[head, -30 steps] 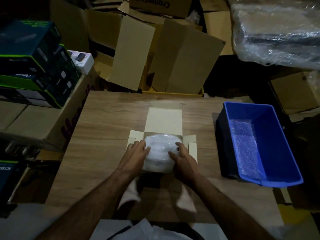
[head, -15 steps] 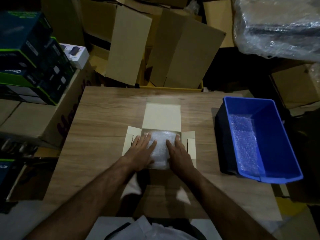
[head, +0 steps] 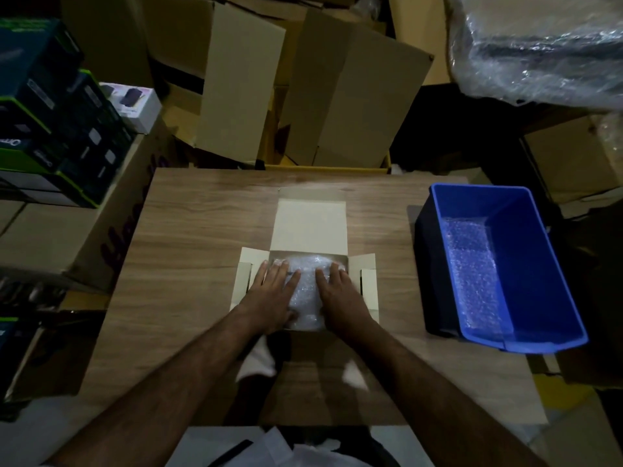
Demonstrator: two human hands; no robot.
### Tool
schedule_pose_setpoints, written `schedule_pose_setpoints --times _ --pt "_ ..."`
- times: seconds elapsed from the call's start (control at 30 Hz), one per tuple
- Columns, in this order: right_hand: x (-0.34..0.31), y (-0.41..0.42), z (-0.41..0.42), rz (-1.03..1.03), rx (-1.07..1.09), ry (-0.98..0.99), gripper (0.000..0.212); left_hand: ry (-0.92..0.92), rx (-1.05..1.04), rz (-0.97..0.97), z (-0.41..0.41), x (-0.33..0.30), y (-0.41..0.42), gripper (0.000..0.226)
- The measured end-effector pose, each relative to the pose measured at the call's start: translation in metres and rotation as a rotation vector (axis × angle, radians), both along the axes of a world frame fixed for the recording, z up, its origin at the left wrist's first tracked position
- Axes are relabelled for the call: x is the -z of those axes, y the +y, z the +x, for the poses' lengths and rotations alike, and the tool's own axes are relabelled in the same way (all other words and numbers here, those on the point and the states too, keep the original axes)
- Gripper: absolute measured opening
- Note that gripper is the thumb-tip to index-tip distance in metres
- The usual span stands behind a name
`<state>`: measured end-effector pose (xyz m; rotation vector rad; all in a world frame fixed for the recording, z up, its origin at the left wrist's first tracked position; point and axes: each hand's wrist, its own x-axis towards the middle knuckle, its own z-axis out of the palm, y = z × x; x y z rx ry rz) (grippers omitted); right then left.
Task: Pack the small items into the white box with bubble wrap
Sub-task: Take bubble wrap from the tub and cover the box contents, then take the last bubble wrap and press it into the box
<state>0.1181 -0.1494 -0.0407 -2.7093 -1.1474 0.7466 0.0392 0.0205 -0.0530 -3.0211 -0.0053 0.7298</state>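
A white box (head: 308,227) lies open in the middle of the wooden table (head: 188,237), its lid folded back away from me and its side flaps spread out. A wad of bubble wrap (head: 306,291) fills the box. My left hand (head: 273,298) lies flat on the left part of the wrap with fingers straight. My right hand (head: 340,298) presses flat on the right part in the same way. Whatever small items lie under the wrap are hidden.
A blue plastic bin (head: 539,264) with a sheet of bubble wrap inside stands at the table's right edge. Cardboard cartons (head: 340,96) crowd behind the table. Stacked dark product boxes (head: 50,112) sit on a carton at the left. A plastic-wrapped bundle (head: 539,45) is at top right.
Both hands have slid forward over the bubble wrap and flattened it down into the box. The wrap sits lower and bulges less than a second ago.
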Motion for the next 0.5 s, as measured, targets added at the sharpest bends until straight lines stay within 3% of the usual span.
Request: schedule_pose_setpoints --times 0.1,0.2,0.37,0.5 --pt "-0.009 -0.003 0.001 0.014 0.015 -0.020 0.088 -0.017 -0.045 -0.105 -0.002 -0.008 0.004 0.093" --pt "-0.022 -0.012 0.006 0.167 0.085 -0.122 0.081 -0.146 -0.082 -0.191 -0.006 -0.018 0.001 0.092" --pt "-0.047 -0.041 0.020 0.328 0.105 -0.273 0.080 -0.314 -0.060 -0.187 0.007 -0.028 -0.022 0.086" --pt "-0.060 -0.080 0.038 0.335 0.147 -0.324 0.075 -0.416 -0.003 -0.184 0.031 -0.033 -0.054 0.081"
